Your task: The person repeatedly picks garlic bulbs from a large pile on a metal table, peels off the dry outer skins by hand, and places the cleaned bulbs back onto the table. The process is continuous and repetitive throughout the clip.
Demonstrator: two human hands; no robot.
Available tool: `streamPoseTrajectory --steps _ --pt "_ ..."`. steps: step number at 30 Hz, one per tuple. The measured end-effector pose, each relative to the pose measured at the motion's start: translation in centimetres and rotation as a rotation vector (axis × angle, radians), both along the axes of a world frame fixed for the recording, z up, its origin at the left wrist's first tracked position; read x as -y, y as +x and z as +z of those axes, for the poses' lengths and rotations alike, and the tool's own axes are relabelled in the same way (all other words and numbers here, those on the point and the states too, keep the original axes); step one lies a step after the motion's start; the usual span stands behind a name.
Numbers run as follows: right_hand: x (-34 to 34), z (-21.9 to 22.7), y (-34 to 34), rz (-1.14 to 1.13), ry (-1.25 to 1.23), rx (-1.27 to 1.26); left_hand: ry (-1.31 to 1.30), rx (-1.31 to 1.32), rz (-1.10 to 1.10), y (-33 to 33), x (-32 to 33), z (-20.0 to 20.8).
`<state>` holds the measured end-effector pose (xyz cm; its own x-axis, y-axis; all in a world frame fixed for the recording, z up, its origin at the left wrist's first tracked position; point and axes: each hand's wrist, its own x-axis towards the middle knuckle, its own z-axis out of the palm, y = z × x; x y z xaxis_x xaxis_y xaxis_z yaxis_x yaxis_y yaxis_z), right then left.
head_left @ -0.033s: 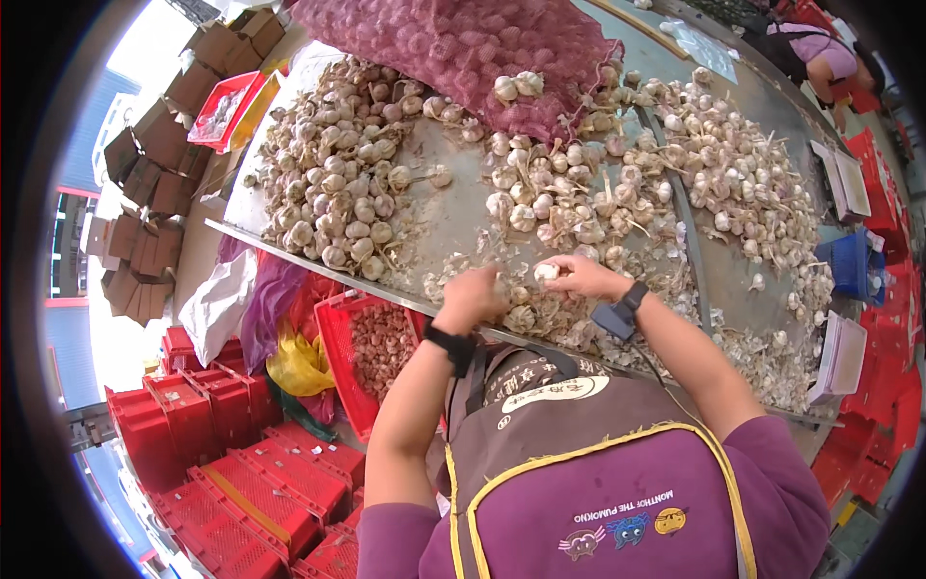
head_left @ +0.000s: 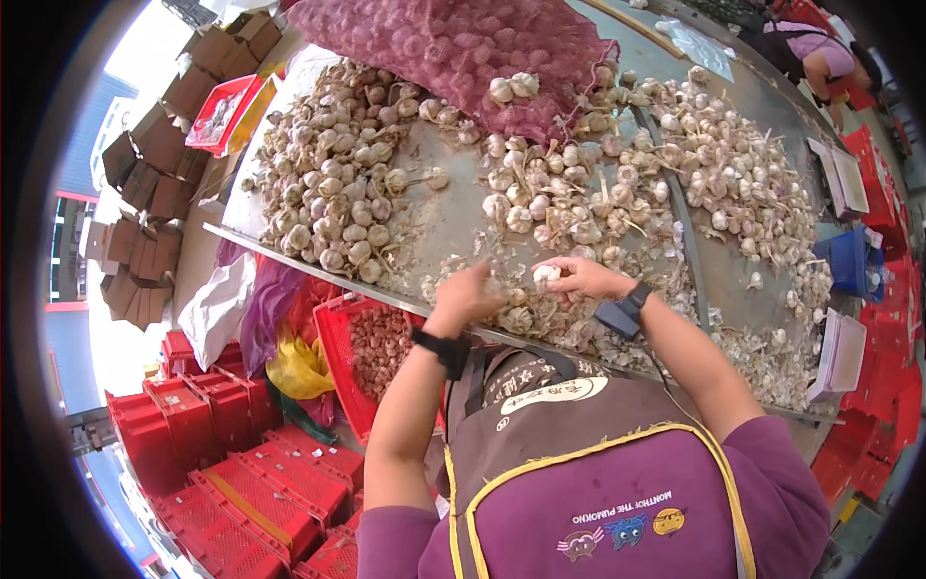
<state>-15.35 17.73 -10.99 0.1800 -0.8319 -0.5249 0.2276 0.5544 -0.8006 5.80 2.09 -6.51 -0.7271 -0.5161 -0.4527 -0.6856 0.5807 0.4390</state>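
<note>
Left forearm angles up from the lower edge, left hand (head_left: 469, 292) back-up over the near edge of the grey metal table (head_left: 728, 289), its fingertips blurred so can't tell if they're together or apart; right forearm slants up-left, right hand (head_left: 590, 278) with fingers pointing left and pinched on a small white rounded garlic bulb (head_left: 546, 275). Bulb sits just right of the left hand, above loose pale papery garlic skins (head_left: 569, 317), near-round, so stem direction and long axis unclear, its right side covered by the fingers.
</note>
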Motion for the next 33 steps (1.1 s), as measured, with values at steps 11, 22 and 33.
streamPoseTrajectory --steps 11,22,33 --pt "-3.6 2.8 0.9 -0.347 0.021 0.906 1.086 -0.78 0.513 1.1 -1.8 4.2" --pt "-5.7 1.5 5.3 -0.732 -0.018 0.72 0.312 -0.74 -0.078 -3.7 -8.9 6.5" --pt "-8.4 9.3 -18.0 -1.289 -0.644 1.436 0.034 -0.567 0.072 -7.1 -1.1 1.0"
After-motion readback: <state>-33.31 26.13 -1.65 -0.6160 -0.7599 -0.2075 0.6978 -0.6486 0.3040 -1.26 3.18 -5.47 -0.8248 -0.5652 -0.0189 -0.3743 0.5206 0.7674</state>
